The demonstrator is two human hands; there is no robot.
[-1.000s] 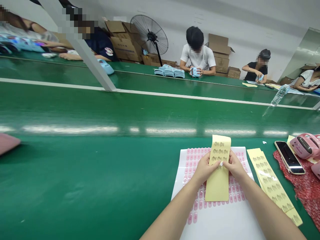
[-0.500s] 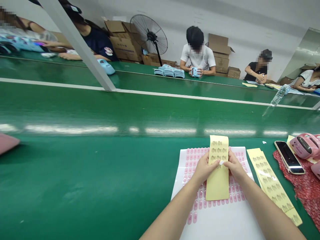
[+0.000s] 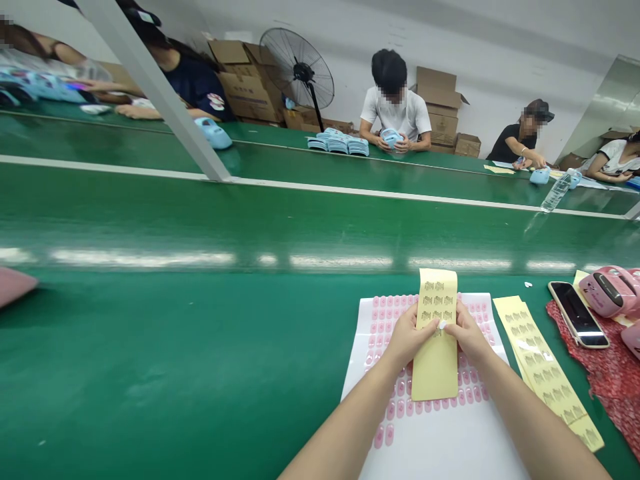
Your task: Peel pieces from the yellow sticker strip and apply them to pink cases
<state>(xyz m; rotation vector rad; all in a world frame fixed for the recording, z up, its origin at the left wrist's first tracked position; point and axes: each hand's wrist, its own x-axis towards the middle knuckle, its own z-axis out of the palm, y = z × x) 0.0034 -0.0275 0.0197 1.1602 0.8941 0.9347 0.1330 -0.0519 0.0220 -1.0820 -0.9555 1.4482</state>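
I have both hands clamped on one yellow label sheet [image 3: 435, 373], the left hand [image 3: 411, 339] at its left edge and the right hand [image 3: 470, 333] at its right, thumbs drawn close together over its face. Between the thumb tips I see a small white piece [image 3: 443, 325]; it is too small for me to say what it is or which thumb holds it. The label sheet is above a white sheet [image 3: 445, 443] bearing rows of pink stickers [image 3: 390, 435], on the near right of the green surface [image 3: 200, 373]. Just right of that I have more yellow label sheets [image 3: 550, 380], overlapping, then a phone [image 3: 577, 313] partly on red wrapping [image 3: 615, 380], with a pink case [image 3: 603, 291] beside it. On the far side, a person in a white shirt [image 3: 415, 113] holds a light-blue case [image 3: 391, 137], near stacked blue pieces [image 3: 337, 142]. A clear bottle [image 3: 557, 192] stands at far right.
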